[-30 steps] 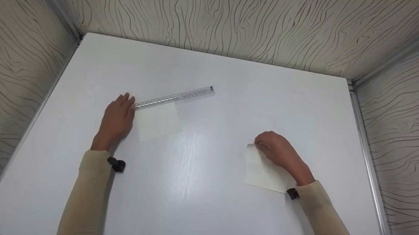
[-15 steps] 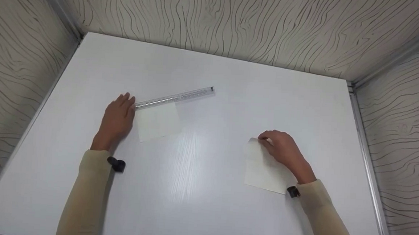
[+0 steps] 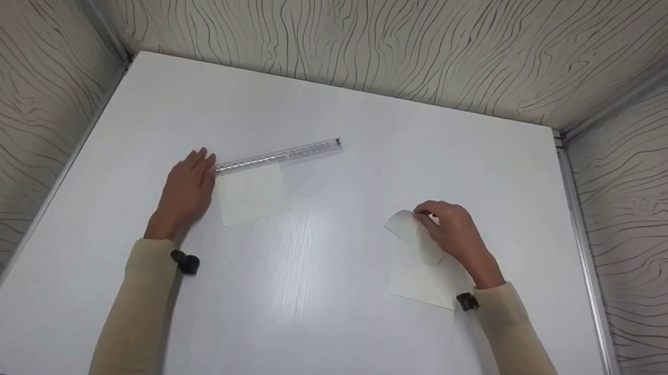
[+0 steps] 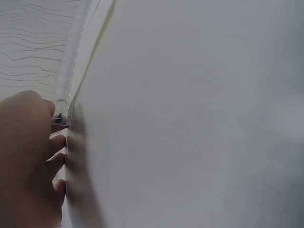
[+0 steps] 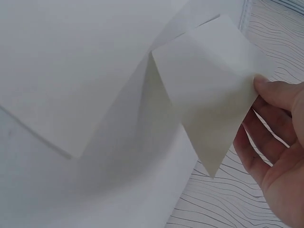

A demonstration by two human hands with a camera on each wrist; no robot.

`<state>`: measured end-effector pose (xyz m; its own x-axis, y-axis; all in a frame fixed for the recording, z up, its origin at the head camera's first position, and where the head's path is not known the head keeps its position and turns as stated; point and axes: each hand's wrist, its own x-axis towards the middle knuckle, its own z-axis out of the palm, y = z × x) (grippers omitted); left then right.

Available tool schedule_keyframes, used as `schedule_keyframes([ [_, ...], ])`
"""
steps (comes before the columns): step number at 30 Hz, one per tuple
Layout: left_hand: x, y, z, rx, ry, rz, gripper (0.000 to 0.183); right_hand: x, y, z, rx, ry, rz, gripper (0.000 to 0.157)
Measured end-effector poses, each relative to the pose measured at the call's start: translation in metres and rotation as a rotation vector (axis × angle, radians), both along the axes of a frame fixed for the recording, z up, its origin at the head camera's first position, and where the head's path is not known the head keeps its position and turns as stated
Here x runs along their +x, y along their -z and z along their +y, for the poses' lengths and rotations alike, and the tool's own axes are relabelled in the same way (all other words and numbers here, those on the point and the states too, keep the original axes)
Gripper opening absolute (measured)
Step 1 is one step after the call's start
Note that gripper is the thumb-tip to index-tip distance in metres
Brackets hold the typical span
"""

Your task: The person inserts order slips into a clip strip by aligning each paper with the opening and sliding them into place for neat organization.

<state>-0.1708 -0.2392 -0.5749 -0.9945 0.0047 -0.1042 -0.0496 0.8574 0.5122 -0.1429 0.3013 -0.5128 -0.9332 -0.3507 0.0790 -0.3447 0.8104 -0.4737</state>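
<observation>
My right hand pinches the edge of a pale square paper sheet between thumb and fingers. In the right wrist view this lifted sheet bends upward, with a corner hanging down. Under it lies a second pale paper, partly covered. My left hand rests palm down on the table, fingers extended, at the near end of a clear ruler. The left wrist view has the fingertips right beside the ruler. Along the ruler's lower edge lies another pale paper.
All of this lies on a white table with wood-patterned panels at the back and both sides. Metal framing runs along the right edge. A small black wrist camera sits by the left cuff.
My right hand has moved slightly up, lifting and curling the top sheet away, so the paper beneath now shows. The left hand, ruler and left paper stay put.
</observation>
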Motion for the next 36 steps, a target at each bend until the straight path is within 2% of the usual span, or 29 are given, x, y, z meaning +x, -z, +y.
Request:
schedule_keyframes([
  [15, -0.001, 0.003, -0.002, 0.024, 0.002, 0.030, 0.060, -0.006, 0.001, 0.001, -0.075, 0.052, 0.016, 0.010],
  [23, -0.001, 0.004, 0.001, -0.001, -0.023, 0.006, 0.062, -0.008, -0.002, 0.001, -0.136, 0.088, 0.034, 0.012],
  [36, 0.000, 0.003, -0.001, 0.001, -0.007, 0.020, 0.062, -0.013, -0.009, 0.000, -0.227, 0.200, 0.019, 0.013],
])
